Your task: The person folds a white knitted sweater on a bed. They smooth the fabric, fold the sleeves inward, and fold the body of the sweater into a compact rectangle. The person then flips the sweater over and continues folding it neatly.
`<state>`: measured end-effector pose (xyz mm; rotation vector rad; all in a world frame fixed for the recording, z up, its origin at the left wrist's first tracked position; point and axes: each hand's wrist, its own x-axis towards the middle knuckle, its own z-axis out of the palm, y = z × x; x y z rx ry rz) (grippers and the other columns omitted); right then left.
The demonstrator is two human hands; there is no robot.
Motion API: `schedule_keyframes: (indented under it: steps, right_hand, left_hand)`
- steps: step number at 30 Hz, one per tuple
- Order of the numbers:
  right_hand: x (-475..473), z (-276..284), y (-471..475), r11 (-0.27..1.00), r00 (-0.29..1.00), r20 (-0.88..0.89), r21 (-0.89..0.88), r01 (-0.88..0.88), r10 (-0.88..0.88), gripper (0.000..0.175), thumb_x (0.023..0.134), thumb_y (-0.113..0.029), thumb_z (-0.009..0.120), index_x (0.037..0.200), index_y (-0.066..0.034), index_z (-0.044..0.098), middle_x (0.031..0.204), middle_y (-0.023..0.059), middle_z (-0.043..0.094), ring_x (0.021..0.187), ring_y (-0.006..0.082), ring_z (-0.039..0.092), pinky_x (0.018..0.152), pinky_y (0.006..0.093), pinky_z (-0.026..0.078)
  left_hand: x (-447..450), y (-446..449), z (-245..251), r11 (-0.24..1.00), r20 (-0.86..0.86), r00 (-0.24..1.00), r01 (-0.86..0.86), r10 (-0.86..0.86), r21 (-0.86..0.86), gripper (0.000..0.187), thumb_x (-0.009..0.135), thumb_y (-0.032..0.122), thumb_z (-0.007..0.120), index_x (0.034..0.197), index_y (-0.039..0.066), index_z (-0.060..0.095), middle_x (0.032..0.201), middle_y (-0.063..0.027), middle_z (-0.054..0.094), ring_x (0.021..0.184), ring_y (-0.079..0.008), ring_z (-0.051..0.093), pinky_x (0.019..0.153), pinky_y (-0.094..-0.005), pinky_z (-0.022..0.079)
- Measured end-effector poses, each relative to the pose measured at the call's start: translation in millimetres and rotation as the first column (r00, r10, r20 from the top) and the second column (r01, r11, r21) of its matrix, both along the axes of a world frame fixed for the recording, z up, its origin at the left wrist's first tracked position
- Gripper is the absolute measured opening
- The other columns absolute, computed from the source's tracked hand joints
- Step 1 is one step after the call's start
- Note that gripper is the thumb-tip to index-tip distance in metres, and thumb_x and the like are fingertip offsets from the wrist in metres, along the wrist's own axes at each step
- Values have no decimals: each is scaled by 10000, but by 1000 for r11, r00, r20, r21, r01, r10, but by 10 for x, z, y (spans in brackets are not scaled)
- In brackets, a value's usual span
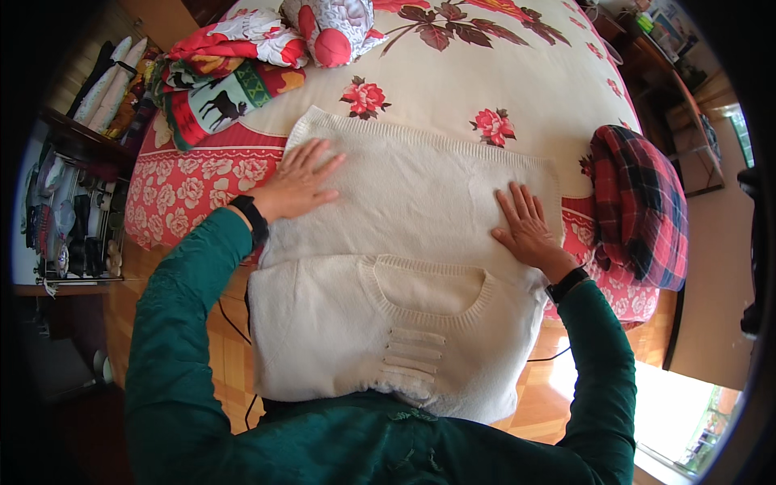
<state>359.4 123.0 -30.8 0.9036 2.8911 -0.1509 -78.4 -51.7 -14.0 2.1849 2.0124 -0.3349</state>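
A cream knit sweater (412, 194) lies over the near edge of the bed, its ribbed hem farthest from me. Its ribbed neckline (433, 312) and a row of several short knit strips on the chest hang down close against my body. My left hand (306, 182) rests flat on the sweater's left side, fingers spread. On the right side of the sweater, my right hand (524, 224) presses palm down with its fingers slightly apart. Neither hand grips the fabric. Both wrists wear dark bands below green sleeves.
Beneath the sweater is a bed with a floral bedspread (436, 79). A patterned fleece cloth (224, 100) and red-and-white fabric (260, 39) are heaped at the far left. A folded plaid bundle (639, 206) sits at the right edge. Shelves (79, 224) stand to the left; black cords cross the floor.
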Motion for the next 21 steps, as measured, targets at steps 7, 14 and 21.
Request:
schedule_keyframes:
  steps: [7, 14, 21]
  right_hand:
    - [380, 337, -181, 975, 978, 128, 173, 140, -163, 694, 947, -514, 477, 1515, -169, 277, 1565, 186, 220, 1447, 389, 188, 1169, 518, 147]
    - [1001, 122, -660, 976, 987, -15, 141, 163, -163, 677, 928, -447, 536, 1504, -171, 312, 1556, 179, 254, 1444, 382, 203, 1173, 504, 166]
    - [1376, 41, -1181, 925, 917, -212, 109, 365, -337, 634, 945, -339, 563, 1484, -110, 320, 1547, 192, 258, 1397, 388, 295, 1120, 483, 295]
  left_hand:
    - [-146, -301, 239, 986, -77, 987, -137, 144, 95, 682, 970, 481, 435, 1535, 162, 223, 1585, -192, 138, 1477, -342, 103, 1192, -472, 89]
    - [-387, -935, 249, 994, 68, 992, -108, 107, 14, 661, 941, 376, 523, 1503, 113, 296, 1552, -204, 230, 1438, -385, 216, 1168, -475, 210]
    - [-262, -1439, 464, 937, 277, 957, -175, 89, 303, 590, 957, 276, 520, 1471, 55, 332, 1514, -252, 277, 1374, -427, 318, 1126, -468, 292]
